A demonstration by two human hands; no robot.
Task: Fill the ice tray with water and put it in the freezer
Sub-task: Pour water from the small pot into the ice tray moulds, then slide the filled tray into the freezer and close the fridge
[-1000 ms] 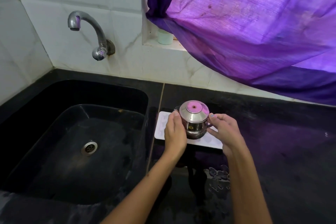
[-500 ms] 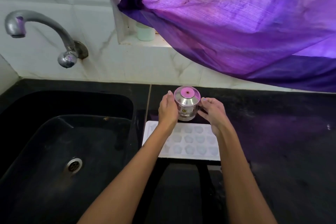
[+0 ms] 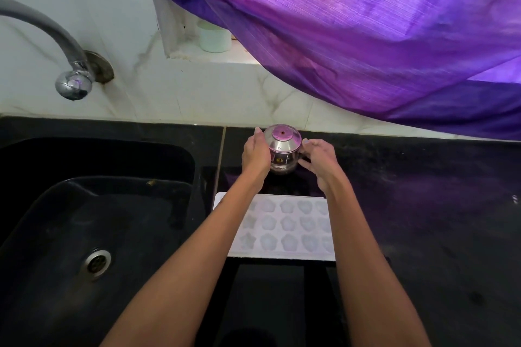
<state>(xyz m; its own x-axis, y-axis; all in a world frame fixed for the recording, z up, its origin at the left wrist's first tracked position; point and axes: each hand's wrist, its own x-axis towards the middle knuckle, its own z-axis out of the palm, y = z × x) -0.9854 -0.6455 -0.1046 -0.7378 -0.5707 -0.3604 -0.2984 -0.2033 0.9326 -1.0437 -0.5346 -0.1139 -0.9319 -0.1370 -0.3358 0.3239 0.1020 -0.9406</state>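
Note:
A white ice tray with flower-shaped cells lies flat on the black counter, between my forearms. Beyond it stands a small steel pot with a domed lid, near the back wall. My left hand holds the pot's left side, fingers curved round it. My right hand grips its right side, where a handle seems to be. The pot's base looks to be on or just above the counter; I cannot tell which.
A black sink with a steel drain lies to the left, under a steel tap on the tiled wall. A purple curtain hangs over the counter's back right. A pale cup sits on the window ledge.
Both hands have carried the steel pot away from above the ice tray to the back of the counter. The tray's cells now show in full. The camera has tilted down and moved closer.

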